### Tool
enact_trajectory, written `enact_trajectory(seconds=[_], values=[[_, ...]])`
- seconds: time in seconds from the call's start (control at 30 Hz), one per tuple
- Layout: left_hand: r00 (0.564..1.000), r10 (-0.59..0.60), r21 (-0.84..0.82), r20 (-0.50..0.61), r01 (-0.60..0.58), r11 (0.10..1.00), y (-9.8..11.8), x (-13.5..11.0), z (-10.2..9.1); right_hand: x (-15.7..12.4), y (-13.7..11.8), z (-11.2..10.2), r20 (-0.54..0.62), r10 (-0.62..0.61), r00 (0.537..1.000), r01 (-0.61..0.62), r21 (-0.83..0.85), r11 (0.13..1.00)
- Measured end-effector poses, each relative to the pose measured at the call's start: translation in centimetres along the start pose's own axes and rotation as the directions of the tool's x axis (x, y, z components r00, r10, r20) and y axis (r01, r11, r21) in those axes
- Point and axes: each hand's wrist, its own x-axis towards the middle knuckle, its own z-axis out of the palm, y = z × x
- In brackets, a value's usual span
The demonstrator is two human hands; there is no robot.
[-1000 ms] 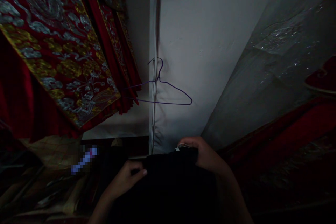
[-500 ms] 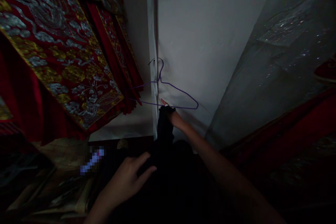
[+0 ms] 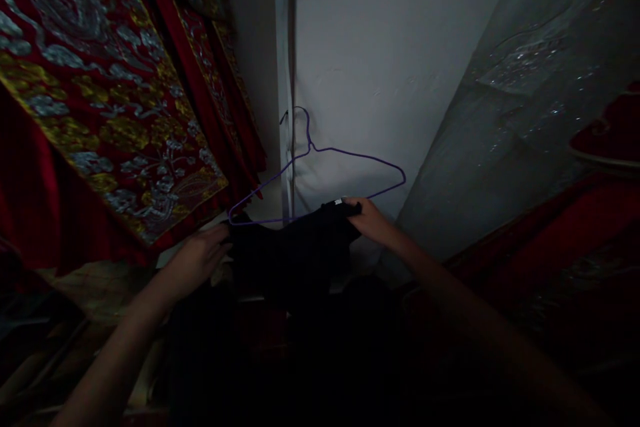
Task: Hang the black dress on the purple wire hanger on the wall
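A purple wire hanger [image 3: 357, 155] hangs tilted by its hook against the pale wall, its left end lower than its right. Spread below and over part of its bottom bar is a black garment [image 3: 295, 247]; the dark cloth hides its exact kind. My left hand [image 3: 200, 259] is closed on the garment's left edge, just under the hanger's left corner. At the other side my right hand [image 3: 373, 221] grips the upper right edge, beside a small white label [image 3: 340, 201]. How the cloth lies about the bar is too dark to make out.
Red cloth with gold and silver embroidery [image 3: 115, 100] hangs at the left. A grey vertical strip [image 3: 283, 33] runs down the pale wall [image 3: 370, 33]. Shiny translucent sheeting [image 3: 525, 93] covers the right side, with red fabric [image 3: 540, 233] below it.
My left hand has moved up and left and taken hold of the black garment. My right hand has moved right, spreading the cloth wide. The hanger has swung round and tilted.
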Motion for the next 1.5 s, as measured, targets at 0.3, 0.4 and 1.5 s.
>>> enact_trajectory(seconds=[0.3, 0.4, 1.5], values=[[0.988, 0.08, 0.261, 0.132, -0.112, 0.959, 3.4, 2.7, -2.1, -0.2, 0.9, -0.4, -0.004, 0.021, 1.0, -0.021, -0.041, 0.999], [0.976, 0.2, 0.245, 0.084, -0.214, 0.946, 5.3, 4.0, -1.8, -0.6, 1.0, 1.0, 0.015, -0.036, 0.999, 0.036, -0.033, 0.999], [0.953, 0.086, 0.404, -0.291, 0.041, 0.914, 3.2, 9.6, -1.4, -0.5, -2.1, -7.2, 0.009, 0.305, 0.952, -0.301, 0.197, 0.933]])
